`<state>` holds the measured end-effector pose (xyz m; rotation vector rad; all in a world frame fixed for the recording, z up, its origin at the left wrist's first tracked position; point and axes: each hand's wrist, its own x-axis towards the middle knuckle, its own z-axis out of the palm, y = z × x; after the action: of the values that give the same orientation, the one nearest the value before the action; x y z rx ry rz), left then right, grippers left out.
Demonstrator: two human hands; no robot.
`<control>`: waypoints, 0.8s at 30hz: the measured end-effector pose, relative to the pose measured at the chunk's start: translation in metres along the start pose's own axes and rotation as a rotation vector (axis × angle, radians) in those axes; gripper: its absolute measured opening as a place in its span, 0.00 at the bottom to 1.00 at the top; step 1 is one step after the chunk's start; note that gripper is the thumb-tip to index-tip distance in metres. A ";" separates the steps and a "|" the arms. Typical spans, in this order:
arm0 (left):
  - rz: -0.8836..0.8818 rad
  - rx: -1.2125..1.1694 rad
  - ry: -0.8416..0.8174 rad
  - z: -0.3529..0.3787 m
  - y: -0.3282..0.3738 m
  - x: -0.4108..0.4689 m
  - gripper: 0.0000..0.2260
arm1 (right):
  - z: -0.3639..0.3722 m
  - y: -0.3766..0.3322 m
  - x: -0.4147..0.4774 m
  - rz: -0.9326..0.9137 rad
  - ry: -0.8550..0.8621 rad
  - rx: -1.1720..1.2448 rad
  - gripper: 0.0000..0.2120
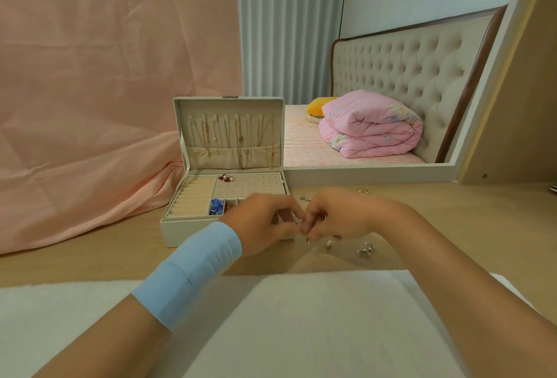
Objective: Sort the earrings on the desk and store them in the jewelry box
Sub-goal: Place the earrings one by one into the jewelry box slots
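An open white jewelry box (171, 227) stands on the wooden desk, its lid upright with thin chains hanging inside. Red and pearl earrings (226, 178) sit on its perforated panel, and blue pieces (217, 206) lie in a small compartment. My left hand (265, 221) and my right hand (334, 218) meet in front of the box's right corner, fingertips pinched together on a small silvery earring (298, 221). Loose silver earrings (365, 249) lie on the desk just right of my right hand, another pair (305, 197) beyond it, and gold ones (363, 191) farther back.
A white cloth (301, 317) covers the near edge of the desk under my forearms. A pink sheet (90, 106) hangs at the left behind the box. A large mirror (391, 76) leans at the back right, showing a bed and a pink quilt.
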<state>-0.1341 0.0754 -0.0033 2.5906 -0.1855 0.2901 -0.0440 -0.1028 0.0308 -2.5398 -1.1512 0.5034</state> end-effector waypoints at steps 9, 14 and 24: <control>-0.143 -0.028 0.385 -0.059 -0.048 -0.004 0.04 | -0.002 -0.039 0.049 -0.130 0.395 0.194 0.08; -0.193 -0.063 0.401 -0.056 -0.067 -0.003 0.04 | 0.008 -0.051 0.070 -0.141 0.353 0.088 0.10; -0.216 -0.031 0.331 -0.038 -0.067 0.009 0.02 | 0.006 -0.035 0.079 -0.131 0.359 0.147 0.10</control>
<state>-0.1196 0.1519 -0.0017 2.4607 0.2051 0.6217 -0.0206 -0.0196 0.0248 -2.2883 -1.0916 0.0889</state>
